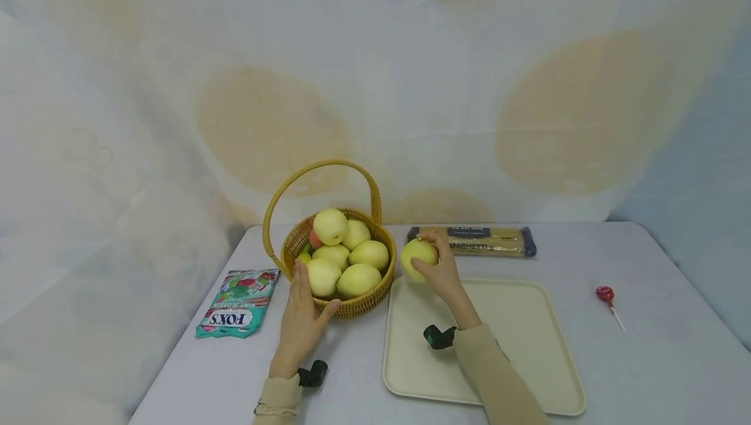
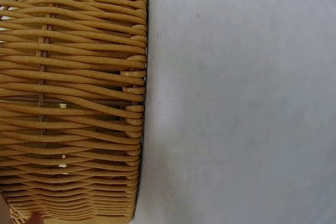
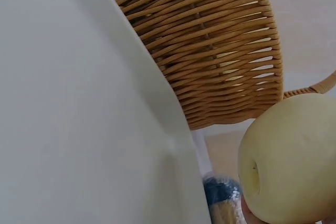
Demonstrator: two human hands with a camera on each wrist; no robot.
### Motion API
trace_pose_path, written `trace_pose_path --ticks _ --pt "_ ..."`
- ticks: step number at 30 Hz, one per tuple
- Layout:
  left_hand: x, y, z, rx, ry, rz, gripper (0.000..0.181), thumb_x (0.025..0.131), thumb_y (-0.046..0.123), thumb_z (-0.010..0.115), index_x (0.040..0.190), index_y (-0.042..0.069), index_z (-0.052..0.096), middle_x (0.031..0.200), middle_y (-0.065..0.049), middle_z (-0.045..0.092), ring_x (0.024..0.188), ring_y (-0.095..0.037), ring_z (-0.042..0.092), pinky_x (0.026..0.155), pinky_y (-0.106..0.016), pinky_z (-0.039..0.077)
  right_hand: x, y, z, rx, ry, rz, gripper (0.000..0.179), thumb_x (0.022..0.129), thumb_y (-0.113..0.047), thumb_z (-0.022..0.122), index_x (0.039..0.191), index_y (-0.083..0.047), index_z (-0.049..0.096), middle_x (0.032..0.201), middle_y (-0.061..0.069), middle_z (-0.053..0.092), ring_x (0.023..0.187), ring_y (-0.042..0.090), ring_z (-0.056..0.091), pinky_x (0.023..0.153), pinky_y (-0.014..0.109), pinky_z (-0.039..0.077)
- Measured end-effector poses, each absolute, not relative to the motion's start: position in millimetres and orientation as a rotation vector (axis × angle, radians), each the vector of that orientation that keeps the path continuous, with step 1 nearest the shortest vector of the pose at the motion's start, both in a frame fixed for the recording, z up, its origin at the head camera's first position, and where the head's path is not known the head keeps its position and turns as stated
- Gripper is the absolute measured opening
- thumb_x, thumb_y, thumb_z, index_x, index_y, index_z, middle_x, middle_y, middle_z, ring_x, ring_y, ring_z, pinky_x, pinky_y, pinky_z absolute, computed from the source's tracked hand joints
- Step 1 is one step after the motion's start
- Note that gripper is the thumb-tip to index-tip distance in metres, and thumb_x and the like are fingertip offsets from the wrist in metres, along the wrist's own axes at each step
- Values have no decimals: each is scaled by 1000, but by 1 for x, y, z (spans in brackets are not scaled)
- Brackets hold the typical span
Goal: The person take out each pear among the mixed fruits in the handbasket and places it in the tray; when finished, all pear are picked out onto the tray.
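A wicker basket with a tall arched handle stands left of the table's middle, filled with several pale yellow-green pears. My left hand rests against its near left rim, fingers straight and thumb spread. In the left wrist view, the woven side fills the left part. To the right of the basket, my right hand grips one pear above the tray's far left corner. The right wrist view shows this pear close up, its dimpled end facing the camera; most of the hand is hidden there.
A cream tray lies under the right forearm. Behind it is a spaghetti packet. A red lollipop lies on the right, and a green FOX'S sweet bag on the left. Cloth hangs behind the table.
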State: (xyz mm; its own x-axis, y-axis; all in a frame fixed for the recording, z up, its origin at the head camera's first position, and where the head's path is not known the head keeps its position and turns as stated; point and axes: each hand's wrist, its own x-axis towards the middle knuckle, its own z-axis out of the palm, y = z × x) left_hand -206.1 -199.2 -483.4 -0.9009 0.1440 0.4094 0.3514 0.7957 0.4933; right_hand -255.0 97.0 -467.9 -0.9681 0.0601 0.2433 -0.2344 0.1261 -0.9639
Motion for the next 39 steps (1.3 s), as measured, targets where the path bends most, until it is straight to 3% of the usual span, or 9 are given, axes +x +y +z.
trace_pose_path --ticks 16,26,34,39 --pt "-203 -198 -482 -371 -2643 -833 106 90 44 66 155 8 -9 163 -19 -1 150 -39 10 115 -61 21 -252 87 -486 110 -2150 2064 48 82 5 63 127 -5 49 139 15 46 128 32 44 103 47 40" --pt "-205 -199 -483 -372 -2634 -839 105 90 43 65 155 9 -9 164 -15 -5 150 -38 8 115 -61 20 -234 84 -460 181 -2156 2038 45 79 5 62 122 2 49 132 21 48 121 35 47 97 46 44" --pt "-206 -199 -485 -373 -2619 -833 105 90 40 67 155 9 -9 164 -12 -5 151 -36 8 116 -58 20 -231 82 -460 151 -2173 2082 35 83 5 61 116 1 52 130 20 50 115 30 50 91 31 41" --pt "-207 -200 -487 -356 -2638 -839 105 90 38 66 155 11 -12 164 -11 -7 151 -35 7 117 -58 20 -235 82 -470 170 -2175 2099 34 86 3 61 118 3 51 130 23 51 119 36 52 97 34 42"
